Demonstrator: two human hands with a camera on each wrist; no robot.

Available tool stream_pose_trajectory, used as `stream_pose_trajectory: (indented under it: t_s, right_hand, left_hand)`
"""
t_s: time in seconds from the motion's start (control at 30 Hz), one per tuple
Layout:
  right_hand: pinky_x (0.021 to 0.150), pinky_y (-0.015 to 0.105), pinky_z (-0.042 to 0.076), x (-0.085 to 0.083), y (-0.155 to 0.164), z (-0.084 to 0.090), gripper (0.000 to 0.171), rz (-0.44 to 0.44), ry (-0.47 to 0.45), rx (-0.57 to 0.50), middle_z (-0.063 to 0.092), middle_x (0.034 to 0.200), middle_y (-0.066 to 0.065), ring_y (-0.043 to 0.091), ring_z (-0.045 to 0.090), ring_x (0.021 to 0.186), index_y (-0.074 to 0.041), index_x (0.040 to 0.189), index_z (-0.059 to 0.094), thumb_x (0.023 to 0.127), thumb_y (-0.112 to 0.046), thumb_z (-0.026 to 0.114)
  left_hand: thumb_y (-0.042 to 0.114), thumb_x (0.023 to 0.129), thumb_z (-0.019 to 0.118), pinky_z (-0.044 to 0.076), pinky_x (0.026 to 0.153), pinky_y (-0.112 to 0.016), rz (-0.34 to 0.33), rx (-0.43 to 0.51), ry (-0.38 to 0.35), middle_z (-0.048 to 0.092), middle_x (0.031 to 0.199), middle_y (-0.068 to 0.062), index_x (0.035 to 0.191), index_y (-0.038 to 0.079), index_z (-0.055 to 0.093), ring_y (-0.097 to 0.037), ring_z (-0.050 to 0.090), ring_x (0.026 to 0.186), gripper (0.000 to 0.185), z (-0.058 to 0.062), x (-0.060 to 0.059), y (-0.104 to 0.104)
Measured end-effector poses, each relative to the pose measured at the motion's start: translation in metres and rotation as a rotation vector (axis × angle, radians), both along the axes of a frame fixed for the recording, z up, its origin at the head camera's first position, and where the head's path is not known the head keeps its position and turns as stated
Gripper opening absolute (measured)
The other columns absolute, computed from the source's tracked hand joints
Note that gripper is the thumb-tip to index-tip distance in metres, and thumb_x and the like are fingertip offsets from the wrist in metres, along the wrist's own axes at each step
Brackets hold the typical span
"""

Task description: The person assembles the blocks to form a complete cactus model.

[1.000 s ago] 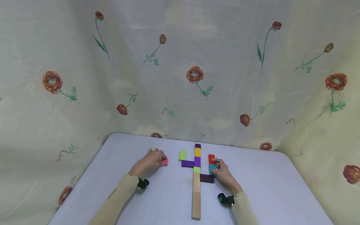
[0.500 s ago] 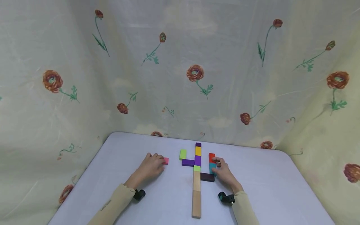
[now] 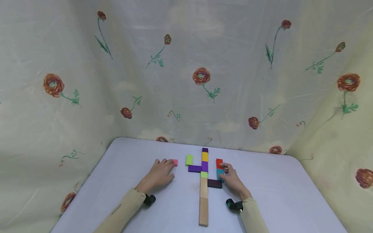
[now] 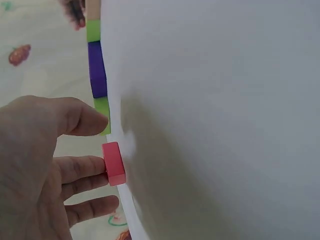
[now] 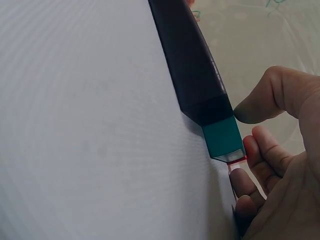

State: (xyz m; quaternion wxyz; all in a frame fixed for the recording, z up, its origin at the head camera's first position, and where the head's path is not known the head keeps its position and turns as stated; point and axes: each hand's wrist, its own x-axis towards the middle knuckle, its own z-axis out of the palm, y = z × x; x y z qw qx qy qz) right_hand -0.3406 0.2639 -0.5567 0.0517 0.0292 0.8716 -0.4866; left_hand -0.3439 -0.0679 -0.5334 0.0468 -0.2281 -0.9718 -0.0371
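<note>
A small pink block [image 3: 175,162] lies on the white table, left of the upright light-green block [image 3: 189,160]. The fingers of my left hand [image 3: 158,173] touch it; in the left wrist view the thumb [image 4: 87,117] stands apart from the pink block [image 4: 114,164]. My right hand [image 3: 232,179] rests against the right side of the red block [image 3: 219,163] and teal block [image 3: 220,174], which lie end to end. In the right wrist view its thumb [image 5: 255,107] is near the joint between the teal block [image 5: 224,138] and the dark block [image 5: 192,60].
A line of wooden [image 3: 203,210], light-green [image 3: 204,174], purple [image 3: 205,166] and yellow [image 3: 205,157] blocks runs up the table's middle. A purple block [image 3: 194,169] branches left, a dark brown one [image 3: 214,183] right. A flowered curtain [image 3: 186,123] stands behind the table.
My left hand has shifted the pink block a little away and to the right, toward the light-green block; its thumb has come off the block. The right hand stays where it was.
</note>
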Motion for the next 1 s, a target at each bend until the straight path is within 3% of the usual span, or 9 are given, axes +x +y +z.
stream_pose_trajectory:
  t_s: [0.2, 0.37, 0.77, 1.0]
  right_hand:
    - [0.101, 0.053, 0.027, -0.003, -0.001, -0.001, 0.051, -0.009, -0.010, -0.003, 0.029, 0.135, 0.014, 0.033, 0.028, 0.124, -0.011, 0.129, 0.034, 0.083, -0.012, 0.056]
    - [0.100, 0.053, 0.028, -0.004, -0.003, -0.002, 0.051, -0.001, -0.007, -0.003, 0.029, 0.135, 0.014, 0.033, 0.028, 0.124, -0.011, 0.129, 0.035, 0.083, -0.011, 0.056]
    - [0.100, 0.054, 0.028, -0.005, -0.002, -0.003, 0.051, -0.025, -0.030, -0.009, 0.028, 0.135, 0.014, 0.033, 0.026, 0.124, -0.012, 0.129, 0.033, 0.083, -0.012, 0.056]
    - [0.100, 0.052, 0.026, -0.005, 0.003, -0.006, 0.051, -0.014, 0.006, -0.040, 0.031, 0.131, 0.014, 0.030, 0.029, 0.122, -0.011, 0.128, 0.036, 0.081, -0.009, 0.058]
  left_hand:
    - [0.042, 0.090, 0.043, 0.024, 0.098, -0.055, 0.074, 0.066, -0.093, 0.043, 0.137, -0.001, 0.133, 0.016, 0.046, -0.024, 0.039, 0.123, 0.050, 0.004, -0.027, 0.021]
    - [0.039, 0.091, 0.043, 0.026, 0.097, -0.053, 0.085, 0.089, -0.121, 0.041, 0.138, -0.001, 0.132, 0.017, 0.047, -0.024, 0.038, 0.123, 0.048, 0.005, -0.044, 0.031]
    - [0.023, 0.086, 0.038, 0.022, 0.100, -0.054, 0.071, 0.126, -0.180, 0.038, 0.141, -0.001, 0.136, 0.016, 0.043, -0.024, 0.034, 0.128, 0.051, 0.009, -0.059, 0.058]
    - [0.024, 0.084, 0.036, 0.021, 0.101, -0.053, 0.044, 0.121, -0.193, 0.036, 0.142, 0.001, 0.138, 0.017, 0.039, -0.022, 0.032, 0.130, 0.055, 0.005, -0.064, 0.067]
